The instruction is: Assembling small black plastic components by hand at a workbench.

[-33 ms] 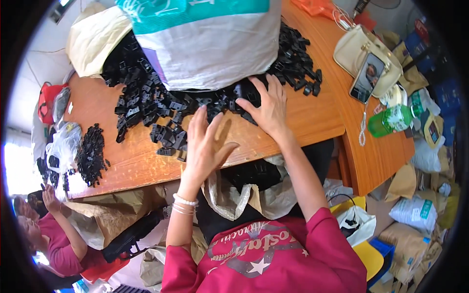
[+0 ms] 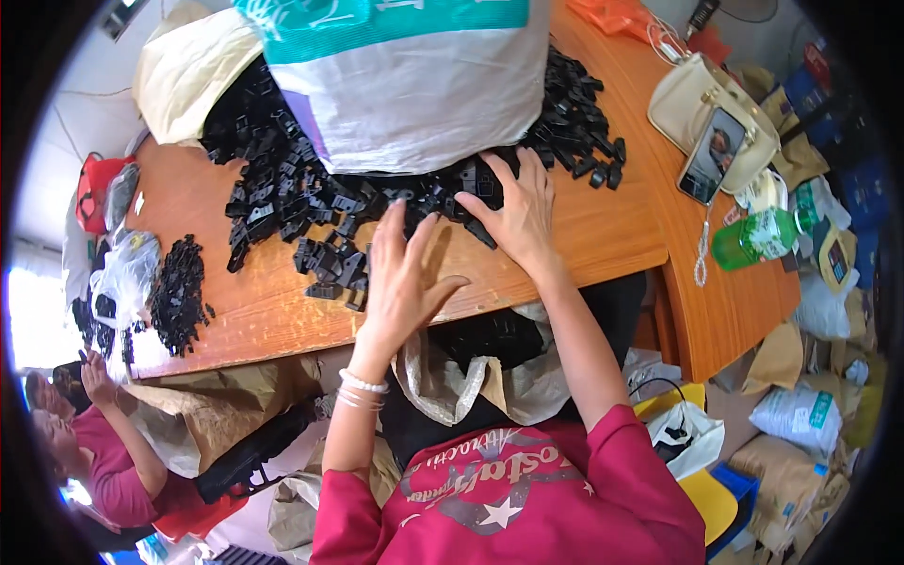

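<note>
Both the left hand [image 2: 399, 282] and right hand [image 2: 518, 215] were spread wide, no grip visible. Black parts [image 2: 273, 193] lay on the surface [image 2: 607, 231], mainly at 11 o'clock from the left hand, around the sack [image 2: 414, 113]. Reaching seemed in hand; a pickup would have called for narrowing.

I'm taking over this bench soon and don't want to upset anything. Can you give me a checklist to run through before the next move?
1. Bare left hand open: ok, thumb spread wide.
2. Bare right hand open: ok, thumb and fingers apart.
3. Hands touching the small black plastic parts: cannot tell; both are right at the heap.
4. All black pieces in one heap: not ok; a smaller black heap lies separately on the brown wooden table.
5. Pale woven sack below the table edge open: ok, dark contents show.
6. Translucent green bottle away from both hands: ok, far right.
</note>
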The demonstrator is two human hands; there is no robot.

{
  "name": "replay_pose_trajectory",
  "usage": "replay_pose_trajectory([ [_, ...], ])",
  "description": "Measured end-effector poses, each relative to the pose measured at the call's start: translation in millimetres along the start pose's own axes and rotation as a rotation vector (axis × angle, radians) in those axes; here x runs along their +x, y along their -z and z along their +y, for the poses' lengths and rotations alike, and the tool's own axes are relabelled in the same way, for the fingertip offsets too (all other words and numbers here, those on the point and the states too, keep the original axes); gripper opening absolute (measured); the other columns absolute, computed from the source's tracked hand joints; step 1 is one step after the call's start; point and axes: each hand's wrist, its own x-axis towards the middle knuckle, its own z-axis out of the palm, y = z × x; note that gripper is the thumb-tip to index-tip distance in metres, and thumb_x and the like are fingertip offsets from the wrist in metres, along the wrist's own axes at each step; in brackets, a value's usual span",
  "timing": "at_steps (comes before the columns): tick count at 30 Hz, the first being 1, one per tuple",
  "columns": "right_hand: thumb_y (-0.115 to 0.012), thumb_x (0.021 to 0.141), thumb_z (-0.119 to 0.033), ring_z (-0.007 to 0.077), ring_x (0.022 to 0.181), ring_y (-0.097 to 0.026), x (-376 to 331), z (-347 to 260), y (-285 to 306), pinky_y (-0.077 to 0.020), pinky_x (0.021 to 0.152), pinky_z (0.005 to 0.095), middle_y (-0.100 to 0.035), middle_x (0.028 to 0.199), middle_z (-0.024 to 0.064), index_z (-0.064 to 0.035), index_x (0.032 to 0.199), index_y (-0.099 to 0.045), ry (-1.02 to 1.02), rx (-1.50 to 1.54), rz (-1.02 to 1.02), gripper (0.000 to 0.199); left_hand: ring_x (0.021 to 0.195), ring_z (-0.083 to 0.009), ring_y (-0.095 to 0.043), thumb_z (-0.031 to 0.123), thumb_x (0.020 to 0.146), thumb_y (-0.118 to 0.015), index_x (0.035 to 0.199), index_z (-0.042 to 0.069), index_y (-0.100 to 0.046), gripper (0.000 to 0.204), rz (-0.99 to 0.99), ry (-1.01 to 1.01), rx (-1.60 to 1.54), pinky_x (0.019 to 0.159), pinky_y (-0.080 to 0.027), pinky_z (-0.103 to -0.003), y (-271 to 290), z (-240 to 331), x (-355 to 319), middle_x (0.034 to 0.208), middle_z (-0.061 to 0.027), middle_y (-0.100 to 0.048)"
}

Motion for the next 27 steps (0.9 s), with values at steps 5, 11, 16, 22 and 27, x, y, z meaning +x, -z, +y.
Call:
replay_pose_trajectory([
  [5, -0.072, 0.079, -0.037, 0.0405, 0.125, -0.038, -23, -20, -3, -0.0276, 0.102, 0.0556, -0.046, 0.128, 0.0258, -0.0129, 0.119, -0.059, 0.011, 0.075, -0.022, 0.048, 0.137, -0.0455, -0.023, 0.030, 0.072, -0.079, 0.141, 0.002, -0.032, 0.089, -0.003, -0.027, 0.067, 0.112, -0.022, -0.052, -22, 2, -1, 0.148, -0.0276, -0.023],
  [11, -0.069, 0.082, -0.031, 0.0374, 0.127, -0.039, -34, -39, -4, -0.0246, 0.104, 0.0550, -0.048, 0.127, 0.0200, -0.0081, 0.121, -0.057, 0.003, 0.101, -0.080, 0.047, 0.133, -0.0435, -0.031, 0.029, 0.080, -0.071, 0.134, -0.005, -0.038, 0.072, 0.045, -0.094, 0.065, 0.111, -0.027, -0.051, -14, -6, -8, 0.141, -0.0265, -0.034],
  [16, -0.066, 0.086, -0.035, 0.0380, 0.125, -0.041, -36, -30, 1, -0.0240, 0.104, 0.0560, -0.049, 0.127, 0.0214, -0.0021, 0.125, -0.054, 0.027, 0.184, -0.049, 0.052, 0.107, -0.0371, -0.053, 0.000, 0.080, -0.061, 0.119, -0.001, -0.055, 0.040, 0.366, 0.044, 0.240, 0.090, -0.043, -0.046, 16, -36, 2, 0.123, -0.0230, -0.050],
  [22, -0.062, 0.089, -0.027, 0.0370, 0.122, -0.045, -41, -30, 5, -0.0266, 0.105, 0.0533, -0.052, 0.124, 0.0194, -0.0011, 0.120, -0.057, 0.065, 0.197, -0.002, 0.040, 0.109, -0.0400, -0.053, -0.003, 0.076, -0.061, 0.119, 0.001, -0.053, 0.044, 0.103, 0.231, 0.208, 0.094, -0.045, -0.043, 35, -75, 16, 0.124, -0.0238, -0.049],
  [27, -0.059, 0.090, -0.012, 0.0293, 0.104, -0.053, -22, 12, 16, -0.0376, 0.087, 0.0420, -0.059, 0.112, 0.0126, -0.0027, 0.109, -0.064, -0.016, 0.026, 0.166, 0.022, 0.106, -0.0400, -0.056, -0.002, 0.083, -0.058, 0.114, -0.001, -0.055, 0.031, 0.380, 0.248, 0.073, 0.090, -0.047, -0.042, 36, -62, 4, 0.124, -0.0226, -0.051],
])
